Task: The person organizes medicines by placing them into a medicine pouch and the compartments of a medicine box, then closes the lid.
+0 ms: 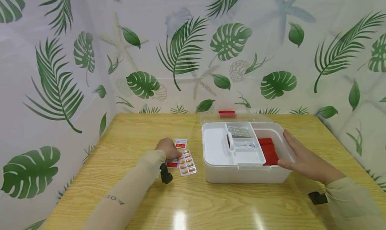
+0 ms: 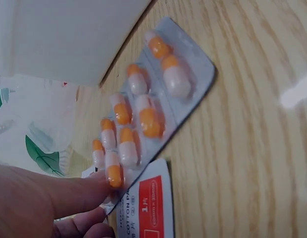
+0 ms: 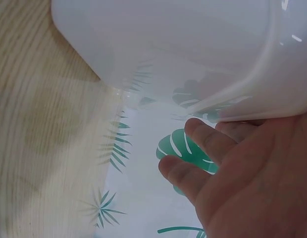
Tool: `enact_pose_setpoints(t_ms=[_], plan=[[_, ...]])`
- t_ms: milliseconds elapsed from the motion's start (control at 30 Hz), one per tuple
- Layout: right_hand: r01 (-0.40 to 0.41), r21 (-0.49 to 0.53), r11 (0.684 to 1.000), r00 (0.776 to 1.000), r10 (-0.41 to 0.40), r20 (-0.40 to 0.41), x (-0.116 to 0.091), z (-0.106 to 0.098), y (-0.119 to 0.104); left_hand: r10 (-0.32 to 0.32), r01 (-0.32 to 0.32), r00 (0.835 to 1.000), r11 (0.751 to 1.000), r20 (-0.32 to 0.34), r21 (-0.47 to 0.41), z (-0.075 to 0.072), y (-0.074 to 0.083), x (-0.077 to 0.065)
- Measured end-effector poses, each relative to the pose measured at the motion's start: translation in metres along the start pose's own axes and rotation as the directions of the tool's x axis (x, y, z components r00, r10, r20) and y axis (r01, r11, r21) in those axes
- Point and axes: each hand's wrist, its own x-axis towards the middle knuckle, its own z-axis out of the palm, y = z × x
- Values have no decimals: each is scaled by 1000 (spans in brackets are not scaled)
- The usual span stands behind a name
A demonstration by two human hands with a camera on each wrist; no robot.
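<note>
My left hand (image 1: 169, 148) pinches the corner of a blister pack (image 1: 187, 165) of orange-and-white capsules. In the left wrist view the thumb (image 2: 84, 193) lies over the near end of the blister pack (image 2: 143, 106). Below it is a red-and-white cotton pad packet (image 2: 152, 198), partly covered. A second red-and-white packet (image 1: 181, 143) lies just beyond the hand. My right hand (image 1: 304, 158) rests against the right end of a white plastic box (image 1: 244, 174), thumb at the front rim. Its fingers (image 3: 208, 136) are extended along the outer wall in the right wrist view.
Inside the box, a white tray (image 1: 215, 146) with a handle (image 1: 230, 141) holds another blister pack (image 1: 240, 131) and a small white packet (image 1: 245, 145). A red pouch (image 1: 267, 152) lies right of the tray. The transparent lid (image 1: 256, 118) is folded back behind.
</note>
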Motion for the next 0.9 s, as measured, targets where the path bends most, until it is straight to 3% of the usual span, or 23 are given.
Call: enact_pose_setpoints(t_ms=[267, 333, 433, 567, 700, 900], plan=[[3, -9, 1000, 1000, -3, -12, -1, 3, 3, 31, -32, 997, 999, 66, 16, -1, -5, 3], [3, -15, 1000, 1000, -3, -17, -2, 4, 3, 41, -41, 997, 999, 69, -9, -3, -7, 3], [10, -17, 1000, 1000, -11, -25, -3, 4, 3, 34, -25, 997, 992, 73, -123, -6, -11, 2], [16, -15, 1000, 999, -17, -29, -3, 4, 2, 2, 23, 997, 948, 76, -318, -7, -15, 2], [5, -19, 1000, 1000, -5, -25, -3, 5, 2, -8, 45, 996, 899, 85, -435, -6, -18, 3], [9, -26, 1000, 1000, -9, -23, -4, 4, 1, 19, 48, 994, 797, 104, -602, -4, -19, 4]])
